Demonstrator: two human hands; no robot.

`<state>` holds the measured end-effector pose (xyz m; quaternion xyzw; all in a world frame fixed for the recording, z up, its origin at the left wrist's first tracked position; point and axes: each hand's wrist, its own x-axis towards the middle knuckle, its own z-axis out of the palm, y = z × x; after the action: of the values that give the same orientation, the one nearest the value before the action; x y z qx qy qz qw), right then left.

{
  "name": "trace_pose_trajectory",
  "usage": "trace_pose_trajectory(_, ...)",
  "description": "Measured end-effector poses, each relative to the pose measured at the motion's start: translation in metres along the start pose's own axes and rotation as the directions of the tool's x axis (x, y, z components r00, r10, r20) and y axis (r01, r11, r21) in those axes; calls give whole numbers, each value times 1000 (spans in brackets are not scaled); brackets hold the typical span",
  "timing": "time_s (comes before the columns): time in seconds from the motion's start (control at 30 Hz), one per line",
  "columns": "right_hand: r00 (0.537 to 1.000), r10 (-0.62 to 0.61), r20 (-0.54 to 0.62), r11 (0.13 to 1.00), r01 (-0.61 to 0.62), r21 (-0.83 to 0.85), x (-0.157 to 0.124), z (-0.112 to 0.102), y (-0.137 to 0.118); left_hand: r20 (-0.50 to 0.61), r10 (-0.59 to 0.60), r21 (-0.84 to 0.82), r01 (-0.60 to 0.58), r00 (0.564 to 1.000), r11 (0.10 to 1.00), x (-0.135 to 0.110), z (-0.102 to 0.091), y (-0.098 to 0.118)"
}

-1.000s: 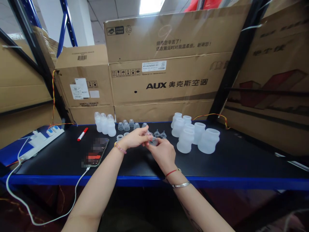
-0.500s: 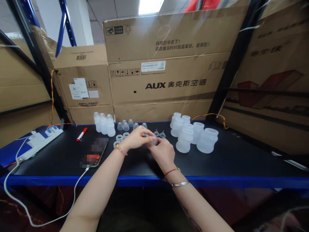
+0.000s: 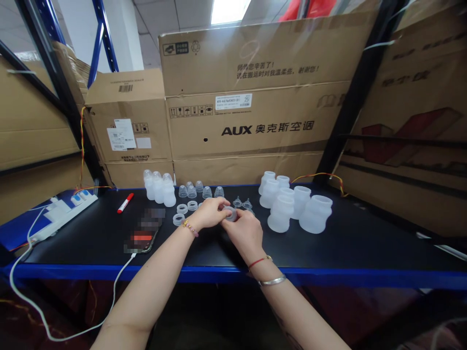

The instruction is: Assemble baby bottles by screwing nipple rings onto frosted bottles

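Observation:
My left hand [image 3: 208, 213] and my right hand [image 3: 245, 232] meet over the black bench top [image 3: 346, 243], fingers pinched together on one small translucent ring piece [image 3: 230, 213]. What sits inside the ring is hidden by my fingers. Loose rings [image 3: 182, 209] lie just left of my left hand. Small clear nipples [image 3: 242, 202] stand right behind my hands. Several clear caps [image 3: 199, 189] form a row further back. Several open translucent bottle bodies [image 3: 295, 206] stand to the right. Three capped bottles [image 3: 158, 187] stand at the back left.
A phone [image 3: 144, 233] on a white cable lies at the left. A red marker [image 3: 125, 202] and a white power strip [image 3: 60, 214] lie further left. Cardboard boxes [image 3: 251, 112] wall the back. A black rack post [image 3: 350, 97] rises at the right.
My hands have sunk a little toward the bench and turned the ring piece between the fingers. Everything on the bench stays where it was.

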<state>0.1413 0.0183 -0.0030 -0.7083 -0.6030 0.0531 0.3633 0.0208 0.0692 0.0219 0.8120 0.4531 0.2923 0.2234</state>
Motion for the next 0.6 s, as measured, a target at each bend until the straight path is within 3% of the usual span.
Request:
trace_pose_trajectory(0.1, 999, -22, 29, 992, 18, 124, 3, 2, 1, 28, 32, -5, -31, 999, 999, 3, -3, -7)
trace_pose_trajectory(0.2, 994, -40, 98, 925, 0, 380, 9, 5, 4, -28, 5, -81, -7, 1000, 997, 7, -8, -16)
trace_pose_trajectory(0.27, 985, 18, 174, 818, -115, 564, 14, 7, 5, -26, -23, -166, 18, 999, 986, 8, -11, -19)
trace_pose_trajectory(0.37, 947, 142, 290, 581, -316, 750, 20, 8, 6, 44, -63, -319, 74, 997, 945, 9, -14, -20)
trace_pose_trajectory(0.47, 901, 165, 401, 434, -431, 791, 23, 6, 6, 145, -132, -483, 187, 981, 856, 7, -15, -17)
trace_pose_trajectory(0.53, 885, 161, 436, 424, -461, 779, 23, 5, 6, 225, -151, -571, 256, 963, 780, 6, -15, -15)
trace_pose_trajectory(0.6, 915, 128, 382, 431, -398, 810, 24, 7, 7, 292, -136, -619, 295, 947, 728, 6, -16, -16)
